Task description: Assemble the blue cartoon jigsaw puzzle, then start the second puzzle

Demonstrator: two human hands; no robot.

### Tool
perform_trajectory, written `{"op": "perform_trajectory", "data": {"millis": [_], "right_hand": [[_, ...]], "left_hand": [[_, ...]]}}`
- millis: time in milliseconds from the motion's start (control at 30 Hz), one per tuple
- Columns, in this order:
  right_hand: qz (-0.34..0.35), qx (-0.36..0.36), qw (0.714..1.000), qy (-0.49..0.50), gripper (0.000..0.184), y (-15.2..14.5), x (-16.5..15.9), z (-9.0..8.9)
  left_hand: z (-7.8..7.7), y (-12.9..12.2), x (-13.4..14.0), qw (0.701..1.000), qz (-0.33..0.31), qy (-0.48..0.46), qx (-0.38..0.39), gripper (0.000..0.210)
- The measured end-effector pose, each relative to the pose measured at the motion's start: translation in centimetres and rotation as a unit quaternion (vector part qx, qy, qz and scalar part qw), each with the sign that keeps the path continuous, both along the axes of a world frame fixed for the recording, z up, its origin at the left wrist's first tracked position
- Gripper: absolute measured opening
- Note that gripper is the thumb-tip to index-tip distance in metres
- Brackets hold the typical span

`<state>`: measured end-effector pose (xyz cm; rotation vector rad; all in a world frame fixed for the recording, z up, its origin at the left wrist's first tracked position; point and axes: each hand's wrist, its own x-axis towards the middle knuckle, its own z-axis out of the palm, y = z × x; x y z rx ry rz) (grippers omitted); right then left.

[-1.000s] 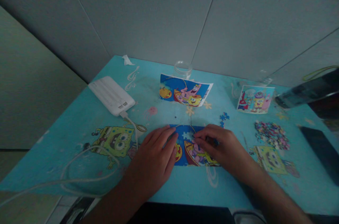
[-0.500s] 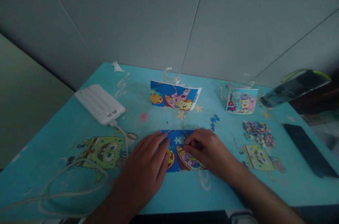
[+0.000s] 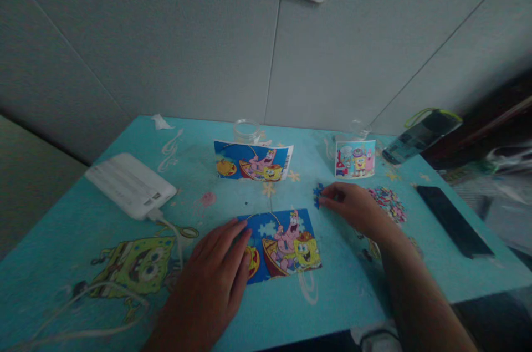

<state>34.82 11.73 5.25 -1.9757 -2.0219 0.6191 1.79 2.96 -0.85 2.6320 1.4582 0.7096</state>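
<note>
The right hand reaches out with thumb and forefinger brought close together at a small cluster of loose blue cardboard jigsaw pieces; whether a piece is pinched between them cannot be told. The left hand lies palm down, fingers extended, over the left end of a rectangular blue cardboard jigsaw puzzle printed with a pink and a yellow cartoon figure in a brown boat.

The puzzle lies flat in front of the person, its long axis running left to right, the right end angled slightly away. Its picture stands upright towards the person. Two piece-shaped gaps show turquoise in its upper half. A strip of tabletop separates its right edge from the loose pieces, and a wider one lies between its lower edge and the near rim of the turquoise cartoon-printed table.

Beyond the puzzle, a blue printed card with a matching picture stands before a round clear plastic container; barcode-like stripes mark its right end. Past the right hand are a heap of multicoloured pieces and a flat black oblong object. Print on the white rectangular power bank, at left, is too small to read.
</note>
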Motion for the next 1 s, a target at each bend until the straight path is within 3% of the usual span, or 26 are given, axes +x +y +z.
{"op": "perform_trajectory", "data": {"millis": [400,667,867,1000], "right_hand": [[0.014,-0.021,1.000,0.006,0.026,-0.2,-0.5,-1.2],[0.020,-0.013,1.000,0.013,0.017,-0.4,-0.8,-1.0],[0.048,-0.012,0.987,0.155,0.013,-0.7,-2.3,0.1],[0.084,-0.072,0.958,0.263,0.013,-2.5,-5.4,0.1]], "left_hand": [[0.1,-0.1,0.0,1.000,0.002,0.016,-0.007,0.042],[0.5,-0.1,0.2,1.000,0.003,0.013,0.000,0.040],[0.8,-0.1,0.4,1.000,0.003,0.012,0.005,0.039],[0.4,-0.2,0.2,1.000,0.004,0.012,-0.008,0.041]]}}
